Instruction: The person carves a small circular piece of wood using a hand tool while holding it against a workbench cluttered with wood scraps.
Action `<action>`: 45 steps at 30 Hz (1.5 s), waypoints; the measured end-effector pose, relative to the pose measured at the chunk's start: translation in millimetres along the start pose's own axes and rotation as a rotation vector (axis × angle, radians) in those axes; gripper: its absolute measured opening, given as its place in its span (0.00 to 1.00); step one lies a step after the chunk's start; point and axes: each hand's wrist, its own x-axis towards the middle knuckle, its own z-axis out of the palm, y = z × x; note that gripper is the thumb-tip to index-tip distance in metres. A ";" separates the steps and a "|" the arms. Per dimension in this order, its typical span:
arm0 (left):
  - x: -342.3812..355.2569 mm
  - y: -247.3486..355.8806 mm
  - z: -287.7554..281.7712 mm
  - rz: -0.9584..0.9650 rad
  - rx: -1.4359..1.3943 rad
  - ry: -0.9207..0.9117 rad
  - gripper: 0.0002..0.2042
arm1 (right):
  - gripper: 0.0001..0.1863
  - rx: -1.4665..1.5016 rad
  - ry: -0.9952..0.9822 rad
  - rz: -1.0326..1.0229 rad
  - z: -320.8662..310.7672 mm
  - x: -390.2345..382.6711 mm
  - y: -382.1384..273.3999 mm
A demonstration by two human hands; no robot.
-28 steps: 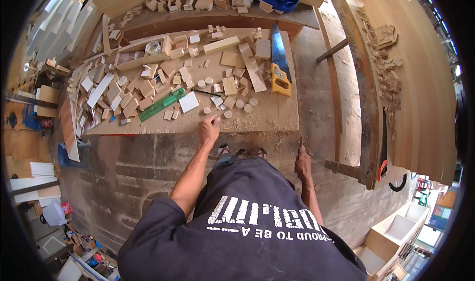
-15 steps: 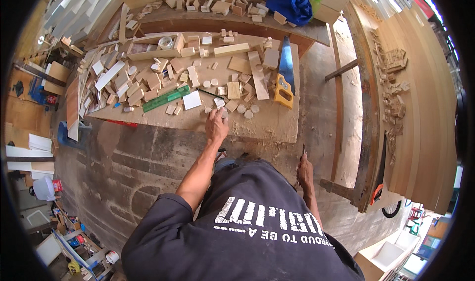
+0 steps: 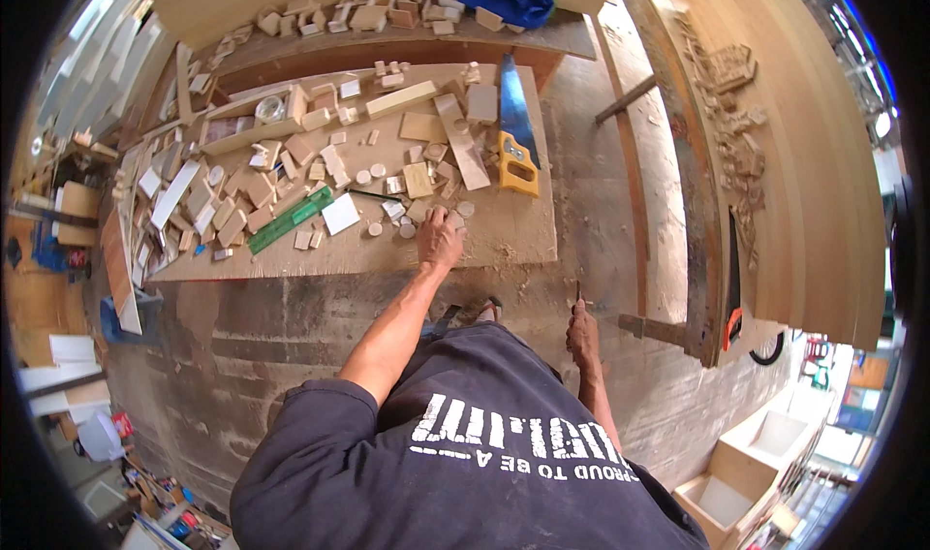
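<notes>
Left hand [image 3: 442,244] down by the near edge of the table [image 3: 523,235], fingers bent over the discs [image 3: 407,230]; whether they pinch 1, I can't tell! Discs lie just beside it, left and right. Off the table's near side, at right, the right hand [image 3: 582,339] has its fingers wrapped round a thin tool [image 3: 578,290]. White square [image 3: 340,215] and green ruler [image 3: 291,220] lie left, saw [image 3: 519,128] far right.

On my feed, a wooden table [image 3: 523,244] carries blocks [image 3: 418,180], discs [image 3: 375,229] and a green ruler [image 3: 276,231]. I see a saw [image 3: 514,114] near its right edge.
</notes>
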 end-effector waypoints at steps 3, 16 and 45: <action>0.8 -6.0 -4.5 0.046 -0.101 -0.019 0.17 | 0.30 0.067 0.043 0.038 2.4 -20.8 20.0; -63.9 -85.2 -49.6 0.364 -0.168 -0.149 0.14 | 0.31 0.326 0.306 0.292 70.9 -145.8 107.2; -22.9 -25.3 20.1 0.573 -0.428 -0.091 0.17 | 0.28 0.378 -0.015 -0.023 146.8 -104.1 108.7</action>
